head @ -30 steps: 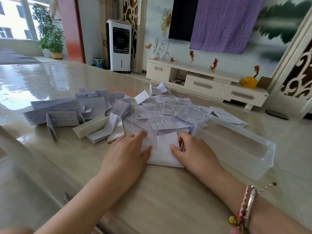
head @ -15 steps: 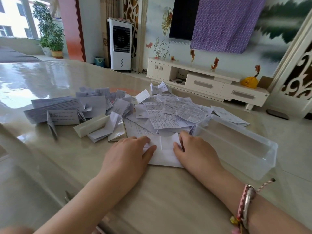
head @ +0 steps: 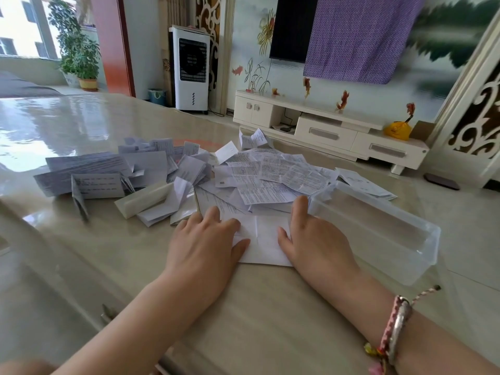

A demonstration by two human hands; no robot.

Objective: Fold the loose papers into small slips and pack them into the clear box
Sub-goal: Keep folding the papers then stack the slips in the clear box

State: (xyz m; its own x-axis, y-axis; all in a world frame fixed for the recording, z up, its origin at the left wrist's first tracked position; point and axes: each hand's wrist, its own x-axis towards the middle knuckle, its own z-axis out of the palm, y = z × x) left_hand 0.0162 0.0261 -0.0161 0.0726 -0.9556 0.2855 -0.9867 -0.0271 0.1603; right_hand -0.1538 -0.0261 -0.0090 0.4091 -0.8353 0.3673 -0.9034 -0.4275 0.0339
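Since the frame a second back, your right hand (head: 315,239) has straightened: its fingers were bent at the sheet's right edge and now lie flat, reaching up toward the pile (head: 270,180). Your left hand (head: 205,242) has barely shifted.

In the head view, the only one, the sheet (head: 263,240) lies on the table (head: 270,320) between your hands, near the front edge of the pile and just left of the box (head: 378,228). It shows a crease cross, so it has taken at least a fold or two, but it is not yet a small slip. The box looks empty as far as its clear walls show. Further left, a heap of folded slips (head: 151,180) waits on the table, none packed. You are early on, by my reckoning: many flat papers remain to fold, and all the packing is still ahead.

Your left hand lies palm down on the sheet's left part, fingers fairly straight and together, thumb out across the paper. Your right hand lies palm down on its right part, fingers straight, thumb pointing inward. Neither hand pinches anything; both press the sheet flat. A bracelet (head: 397,323) sits on your right wrist.
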